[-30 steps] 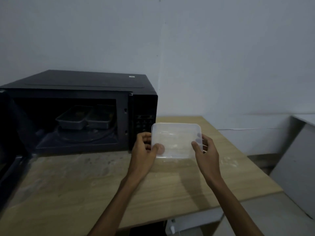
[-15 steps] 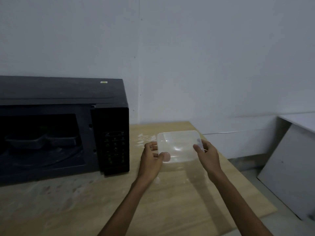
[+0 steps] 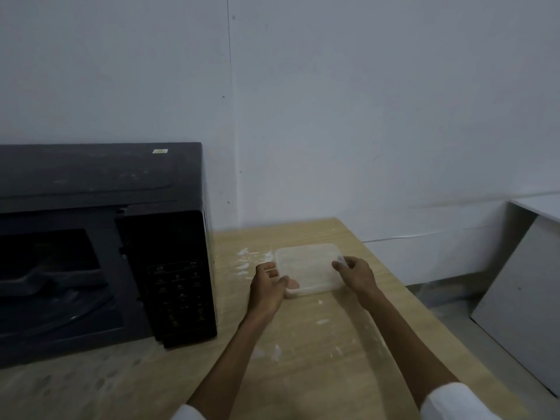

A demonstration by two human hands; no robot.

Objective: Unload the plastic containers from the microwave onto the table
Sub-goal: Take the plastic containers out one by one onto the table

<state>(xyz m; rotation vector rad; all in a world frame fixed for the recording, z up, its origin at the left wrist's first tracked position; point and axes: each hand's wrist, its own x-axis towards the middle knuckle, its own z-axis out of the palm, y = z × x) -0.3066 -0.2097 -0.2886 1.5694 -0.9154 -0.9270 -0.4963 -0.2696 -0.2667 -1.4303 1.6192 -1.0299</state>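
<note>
Head view: clear plastic container (image 3: pixel 309 268) at the table (image 3: pixel 318 353), right of the black microwave (image 3: pixel 169 268); whether it rests on the wood cannot be told. Left hand (image 3: pixel 268 287) grips its near-left corner, thumb over the rim. Right hand (image 3: pixel 356 272) grips the right edge. Microwave cavity open, dark trays (image 3: pixel 45 281) dimly visible inside. White sleeves (image 3: pixel 448 401) at lower frame.
</note>
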